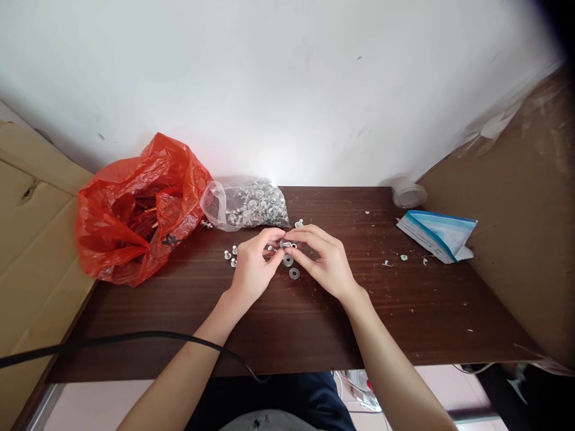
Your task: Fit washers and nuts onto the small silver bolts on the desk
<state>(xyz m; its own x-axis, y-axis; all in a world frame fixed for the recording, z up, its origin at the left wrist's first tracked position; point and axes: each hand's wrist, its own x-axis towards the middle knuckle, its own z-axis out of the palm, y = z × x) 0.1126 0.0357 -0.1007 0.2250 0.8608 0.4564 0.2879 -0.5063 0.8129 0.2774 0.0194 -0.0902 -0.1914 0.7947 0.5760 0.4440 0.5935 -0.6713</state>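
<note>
My left hand [253, 263] and my right hand [327, 261] meet over the middle of the table, fingertips almost touching. Between the left thumb and fingers a grey washer [283, 243] is pinched. A small silver metal fastener [288, 245] is held at the tips of my right thumb and fingers, against the washer; its exact shape is partly hidden. Just below the fingertips lie two flat grey washers, the nearer washer [294, 273] and the farther washer [288, 261]. Several small silver screws [227, 255] stand left of my left hand.
Behind my hands lies a clear bag of metal fasteners [263, 206]. An open red plastic bag [148, 209] sits at left. A blue-white packet [438, 233] and a clear plastic cup [408, 193] are at right. A black cable [135, 336] crosses the left forearm. Cardboard walls flank the table.
</note>
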